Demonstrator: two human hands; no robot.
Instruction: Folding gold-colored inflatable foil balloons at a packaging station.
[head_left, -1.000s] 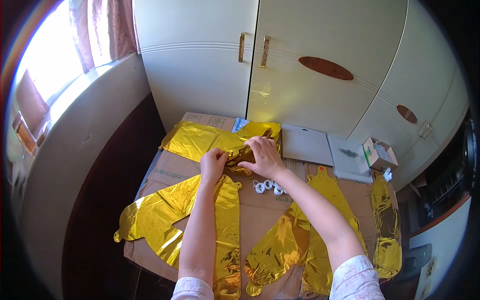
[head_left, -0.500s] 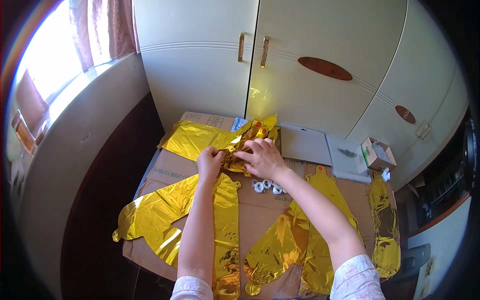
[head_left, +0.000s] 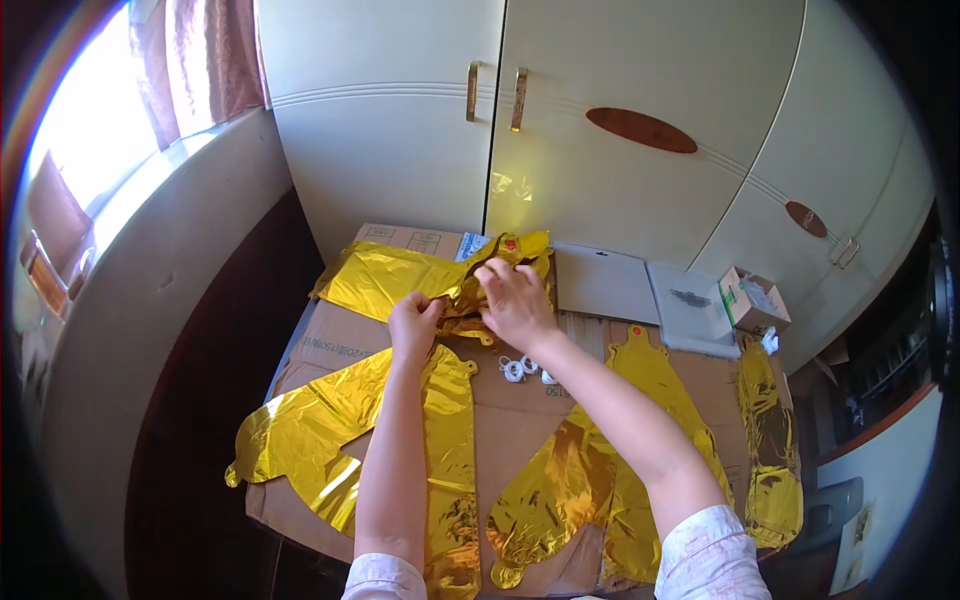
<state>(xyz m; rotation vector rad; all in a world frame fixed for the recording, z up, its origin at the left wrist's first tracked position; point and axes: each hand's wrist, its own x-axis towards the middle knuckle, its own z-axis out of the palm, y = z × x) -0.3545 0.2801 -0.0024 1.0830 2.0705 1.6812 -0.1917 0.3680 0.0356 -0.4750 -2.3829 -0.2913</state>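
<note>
A flat gold foil balloon lies crumpled across the far part of the cardboard, with a red spot near its far right end. At its near edge, my left hand is closed in a pinch on the foil. My right hand bends over the crumpled right part, fingers curled on the foil; its fingertips are partly hidden. Just below my right hand, several small white rings of ribbon lie on the cardboard. Another flat gold balloon spreads under my left forearm, and a third gold balloon lies beneath my right forearm.
Cardboard covers the table. A folded gold balloon lies at the right edge. Behind are a grey-white flat panel, a clear plastic packet and a small open box. Pale cabinet doors rise at the back.
My right hand has shifted slightly with its fingers curled more over the foil. The foil's raised right end has moved a little, and the view has shifted slightly.
</note>
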